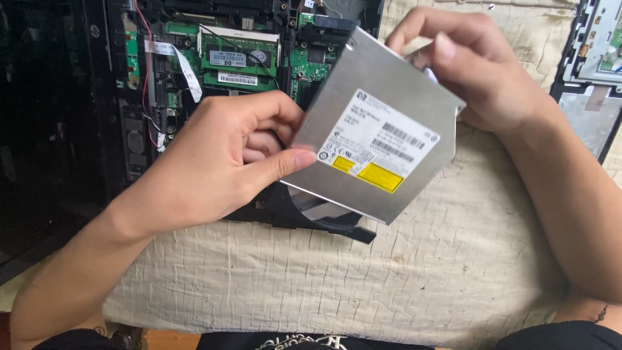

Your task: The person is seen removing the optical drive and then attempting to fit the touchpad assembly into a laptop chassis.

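Note:
A flat silver optical drive (pixel 363 110) with a white and yellow label is held up in the air, tilted, above a cloth-covered table. My left hand (pixel 220 155) pinches its left corner, thumb on top. My right hand (pixel 466 61) grips its upper right edge with the fingertips. Behind the drive lies an opened black laptop (pixel 214 58) with green circuit boards, memory modules and wires exposed. A black curved piece (pixel 324 217) of the laptop base shows under the drive.
A cream quilted cloth (pixel 363 285) covers the table. Another dismantled device part (pixel 593 71) with a grey metal plate lies at the upper right edge. A dark area fills the far left.

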